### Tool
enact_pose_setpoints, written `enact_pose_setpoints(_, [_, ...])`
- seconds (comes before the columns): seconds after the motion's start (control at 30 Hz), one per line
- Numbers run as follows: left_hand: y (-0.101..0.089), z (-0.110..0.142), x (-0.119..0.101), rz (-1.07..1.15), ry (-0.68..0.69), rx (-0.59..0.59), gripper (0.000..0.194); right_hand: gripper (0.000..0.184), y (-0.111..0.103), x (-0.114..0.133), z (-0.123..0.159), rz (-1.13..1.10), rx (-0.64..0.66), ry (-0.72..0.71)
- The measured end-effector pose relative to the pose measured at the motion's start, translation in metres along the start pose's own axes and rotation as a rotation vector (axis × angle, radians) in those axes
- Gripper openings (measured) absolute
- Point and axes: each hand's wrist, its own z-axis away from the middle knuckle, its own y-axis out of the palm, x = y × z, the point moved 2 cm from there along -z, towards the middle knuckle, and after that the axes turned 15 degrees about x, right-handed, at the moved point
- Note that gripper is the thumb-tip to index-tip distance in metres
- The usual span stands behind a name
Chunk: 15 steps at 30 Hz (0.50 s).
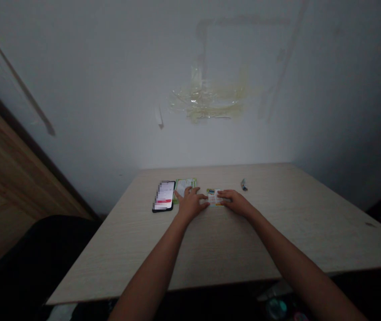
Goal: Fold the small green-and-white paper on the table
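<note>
A small printed paper (214, 199), white with coloured patches, lies on the table between my hands. My right hand (235, 201) rests on its right side, fingers stretched out over it. My left hand (191, 204) is spread, its thumb and forefinger reaching the paper's left edge. Just beyond the left hand lies a green-bordered printed sheet (184, 185), partly covered by that hand. A phone with a lit screen (164, 196) lies to the left, beside the sheet. Whether either hand grips the paper's edge is too small to tell.
The pale wooden table (217, 249) meets a wall (117, 89) with old clear tape (210, 102) on it. A small crumpled colourful piece (243, 185) lies beyond my right hand. At the left are wooden boards (3, 187) and a dark object (39, 263).
</note>
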Motion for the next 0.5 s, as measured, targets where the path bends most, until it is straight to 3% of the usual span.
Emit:
enact_pose_setpoints(0.17, [-0.002, 0.0, -0.001, -0.025, 0.05, -0.01, 0.03, 0.037, 0.001, -0.002, -0.001, 0.019, 0.0, 0.002])
enact_pose_setpoints(0.5, [-0.001, -0.006, -0.001, 0.006, 0.027, 0.037, 0.028, 0.037, 0.003, -0.011, -0.002, -0.048, -0.024, 0.027])
